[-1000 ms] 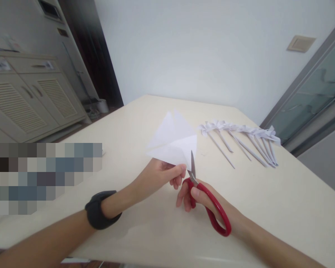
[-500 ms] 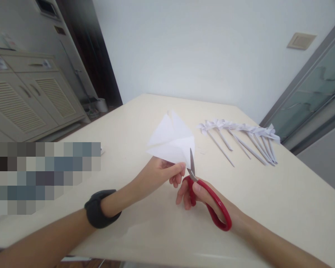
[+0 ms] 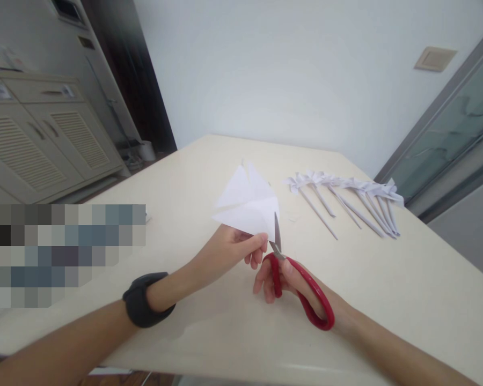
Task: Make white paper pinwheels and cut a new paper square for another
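A white sheet of paper (image 3: 247, 201), with slits running in from its edges, is pinched at its near corner by my left hand (image 3: 249, 246). Thumb and fingers of my right hand (image 3: 284, 279) pass through the red handles of a pair of scissors (image 3: 279, 252). The scissor blades are parted around the paper's near right corner, close to my left fingertips. Both hands are held above the cream table (image 3: 209, 327).
Several white paper pinwheels on rolled paper sticks (image 3: 346, 198) lie in a row at the right of the table. Small paper scraps (image 3: 293, 217) are beside the sheet. A louvred cabinet (image 3: 56, 128) stands at the left, and a wall (image 3: 257, 69) rises behind the table.
The paper has shifted very slightly, and its position against the scissor blades is almost the same. Both hands keep their holds.
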`<state>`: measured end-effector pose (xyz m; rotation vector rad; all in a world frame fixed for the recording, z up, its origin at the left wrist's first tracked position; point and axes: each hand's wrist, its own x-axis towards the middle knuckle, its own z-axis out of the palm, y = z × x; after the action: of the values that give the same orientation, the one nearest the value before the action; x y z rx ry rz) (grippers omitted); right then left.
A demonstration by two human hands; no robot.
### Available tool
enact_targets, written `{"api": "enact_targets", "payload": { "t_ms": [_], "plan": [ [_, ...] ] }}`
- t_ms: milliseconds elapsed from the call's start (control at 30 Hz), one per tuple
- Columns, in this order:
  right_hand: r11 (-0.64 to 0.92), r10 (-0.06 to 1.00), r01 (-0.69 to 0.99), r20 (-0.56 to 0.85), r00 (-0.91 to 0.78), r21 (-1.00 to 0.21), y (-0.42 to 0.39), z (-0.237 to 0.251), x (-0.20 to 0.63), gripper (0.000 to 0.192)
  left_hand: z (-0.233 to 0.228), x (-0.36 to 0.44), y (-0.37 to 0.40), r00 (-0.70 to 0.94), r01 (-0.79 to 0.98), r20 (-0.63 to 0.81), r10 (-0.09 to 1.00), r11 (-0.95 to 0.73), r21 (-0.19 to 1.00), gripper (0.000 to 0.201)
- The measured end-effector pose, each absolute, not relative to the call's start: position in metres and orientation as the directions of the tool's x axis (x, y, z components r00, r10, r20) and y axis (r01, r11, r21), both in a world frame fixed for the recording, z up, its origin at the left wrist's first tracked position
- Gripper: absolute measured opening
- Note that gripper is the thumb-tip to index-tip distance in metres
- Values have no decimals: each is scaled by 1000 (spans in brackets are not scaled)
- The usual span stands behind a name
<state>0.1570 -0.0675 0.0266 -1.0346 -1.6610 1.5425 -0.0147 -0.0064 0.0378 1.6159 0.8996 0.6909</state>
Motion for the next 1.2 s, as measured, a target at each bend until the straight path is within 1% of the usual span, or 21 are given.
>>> {"api": "enact_targets", "payload": {
  "t_ms": [233, 467, 833, 1200],
  "plan": [
    [15, 872, 139, -55, -486, -990, -69, 31, 158, 64, 39, -14, -6, 543, 200, -10, 839, -117, 973, 27],
    [7, 875, 138, -60, -481, -990, -67, 29, 157, 60, 39, -13, -7, 521, 218, -15, 853, -116, 969, 28],
    [21, 873, 146, -53, -484, -989, -69, 33, 157, 57, 42, -13, -8, 534, 210, -12, 845, -118, 971, 25],
    [35, 867, 121, -30, -498, -992, -63, 8, 157, 47, 40, -14, -7, 536, 210, -5, 844, -128, 969, 24]
  ]
}}
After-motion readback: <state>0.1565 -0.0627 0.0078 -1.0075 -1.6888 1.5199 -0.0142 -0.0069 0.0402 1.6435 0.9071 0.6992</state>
